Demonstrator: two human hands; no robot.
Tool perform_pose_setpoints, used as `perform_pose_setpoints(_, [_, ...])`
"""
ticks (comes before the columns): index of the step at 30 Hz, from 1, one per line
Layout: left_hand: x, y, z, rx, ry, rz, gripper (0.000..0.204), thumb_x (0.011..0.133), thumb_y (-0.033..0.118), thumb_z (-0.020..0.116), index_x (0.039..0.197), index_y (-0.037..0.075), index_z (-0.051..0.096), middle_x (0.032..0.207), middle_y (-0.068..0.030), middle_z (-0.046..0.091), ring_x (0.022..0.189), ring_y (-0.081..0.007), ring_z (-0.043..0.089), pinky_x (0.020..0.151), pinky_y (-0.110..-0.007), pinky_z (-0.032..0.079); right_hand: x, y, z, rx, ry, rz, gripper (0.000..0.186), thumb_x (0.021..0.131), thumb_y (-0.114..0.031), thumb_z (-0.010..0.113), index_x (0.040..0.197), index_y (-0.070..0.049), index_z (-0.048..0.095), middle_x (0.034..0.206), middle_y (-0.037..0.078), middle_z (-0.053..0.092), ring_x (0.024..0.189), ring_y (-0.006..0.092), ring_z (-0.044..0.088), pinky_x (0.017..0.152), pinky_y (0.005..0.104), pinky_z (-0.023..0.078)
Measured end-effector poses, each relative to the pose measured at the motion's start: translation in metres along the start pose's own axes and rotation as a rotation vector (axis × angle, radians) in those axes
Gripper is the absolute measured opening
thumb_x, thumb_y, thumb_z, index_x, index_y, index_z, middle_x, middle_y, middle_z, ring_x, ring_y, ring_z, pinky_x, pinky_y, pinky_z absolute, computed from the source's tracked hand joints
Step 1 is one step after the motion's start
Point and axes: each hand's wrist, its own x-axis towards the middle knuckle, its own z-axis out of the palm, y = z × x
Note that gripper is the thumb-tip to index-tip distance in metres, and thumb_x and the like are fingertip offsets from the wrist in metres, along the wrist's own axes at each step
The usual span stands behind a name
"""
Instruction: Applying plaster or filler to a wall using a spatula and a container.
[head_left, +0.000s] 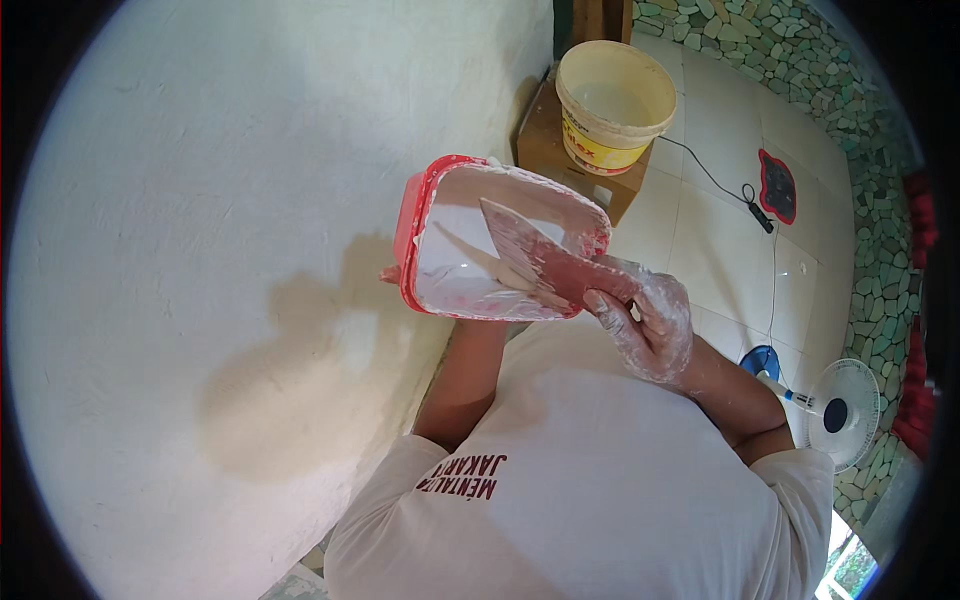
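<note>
A red plastic tub [405, 235], its rim smeared with white, is held up in front of my chest. Wet white putty [455, 290] coats its inside. My left hand [389, 273] supports the tub from below; only a fingertip shows past its left side, and the rest is hidden. My right hand [655, 320], caked in white, grips a putty knife [515, 240] with a broad, smeared blade. The blade lies inside the tub's opening, tilted up toward the left. Whether it touches the putty, I cannot tell.
A pale wall [200, 200] rises close on the left. Beyond the tub, a cream bucket [615, 130] stands on a brown box [545, 135]. On the tiled floor [710, 230] to the right are a cord with a power strip [761, 218], a red-edged dark mat [777, 187] and a fan [842, 412].
</note>
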Motion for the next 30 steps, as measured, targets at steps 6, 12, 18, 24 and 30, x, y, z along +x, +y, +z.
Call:
perform_pose_setpoints(6, [0.000,0.020,-0.004,0.133,0.095,0.036,0.089,0.079,0.077,0.034,0.140,0.012,0.031,0.143,-0.0105,0.033,0.130,-0.0285,0.033,0.109,-0.047,0.025,0.004,-0.011,0.022,0.278,0.049,0.225,0.025,0.088,0.003,0.054,0.113,0.006,0.053,0.084,0.017,0.065,0.064,0.0156,0.061,0.061,0.0249,0.047])
perform_pose_setpoints(12, [0.003,0.044,-0.011,0.286,0.176,0.056,0.087,0.081,0.075,0.031,0.141,0.012,0.030,0.143,-0.0098,0.032,0.130,-0.0280,0.032,0.109,-0.046,0.025,0.011,-0.020,0.046,0.285,0.102,0.172,0.024,0.089,0.003,0.053,0.113,0.006,0.052,0.088,0.014,0.066,0.075,0.0133,0.062,0.068,0.0235,0.048])
perform_pose_setpoints(18, [-0.010,0.061,-0.019,0.561,0.302,0.116,0.085,0.083,0.074,0.028,0.141,0.012,0.029,0.143,-0.0091,0.031,0.131,-0.0274,0.031,0.110,-0.045,0.024,0.009,-0.040,0.075,0.743,0.267,0.408,0.023,0.092,-0.001,0.052,0.114,0.004,0.052,0.097,0.009,0.065,0.082,0.0116,0.061,0.076,0.0248,0.049])
perform_pose_setpoints(24, [0.002,0.094,-0.016,0.201,0.172,-0.072,0.081,0.086,0.072,0.022,0.139,0.012,0.031,0.141,-0.0082,0.033,0.130,-0.0265,0.032,0.109,-0.043,0.025,0.017,-0.054,0.096,0.891,0.392,0.615,0.025,0.092,-0.008,0.055,0.116,-0.003,0.052,0.099,0.005,0.065,0.065,0.0018,0.055,0.044,0.0164,0.039])
perform_pose_setpoints(30, [-0.012,0.121,0.012,0.203,0.333,-0.135,0.069,0.089,0.067,0.031,0.133,0.015,0.038,0.133,-0.0062,0.042,0.122,-0.0240,0.042,0.102,-0.043,0.036,0.011,-0.063,0.114,1.012,0.535,0.642,0.024,0.093,-0.015,0.055,0.115,-0.006,0.051,0.090,0.004,0.066,0.042,0.0005,0.042,0.033,0.0168,0.024])
